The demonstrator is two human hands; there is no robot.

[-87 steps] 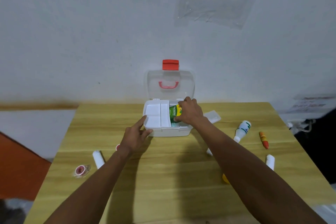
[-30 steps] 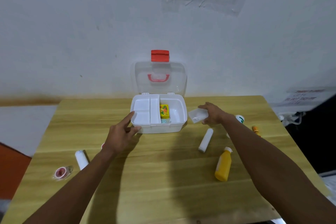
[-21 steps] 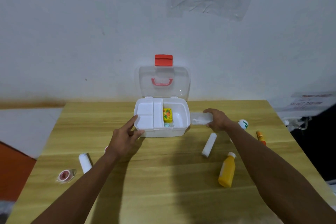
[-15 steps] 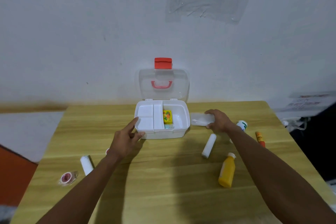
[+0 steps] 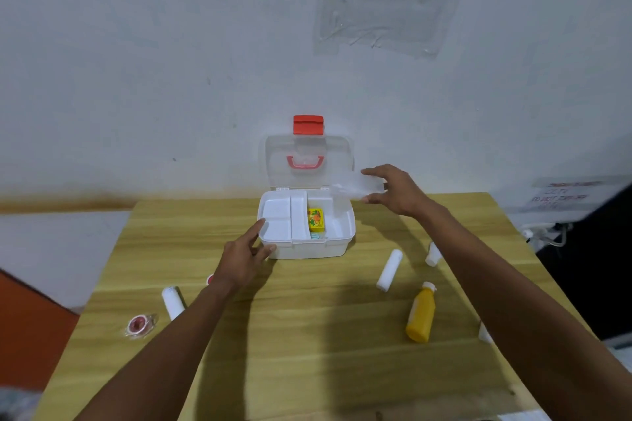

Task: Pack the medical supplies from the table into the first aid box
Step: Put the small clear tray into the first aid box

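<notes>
The white first aid box (image 5: 338,244) stands open at the table's far middle, its clear lid (image 5: 273,161) with a red latch upright against the wall. A yellow carton (image 5: 316,219) lies in the right compartment. My left hand (image 5: 244,258) rests against the box's front left corner, fingers apart. My right hand (image 5: 396,193) is in the air above the box's right rim, shut on a clear plastic packet (image 5: 354,189). On the table lie a white roll (image 5: 389,270), a yellow bottle (image 5: 420,316) and another white roll (image 5: 172,302).
A tape roll in clear wrap (image 5: 139,325) lies near the left edge of the wooden table (image 5: 307,335). A white bottle (image 5: 432,255) is partly hidden behind my right forearm. The wall stands directly behind the box. An orange surface (image 5: 27,328) lies lower left.
My right hand picked the clear packet up from the table right of the box and carried it up and left over the box's right rim. My left hand stayed at the box's corner.
</notes>
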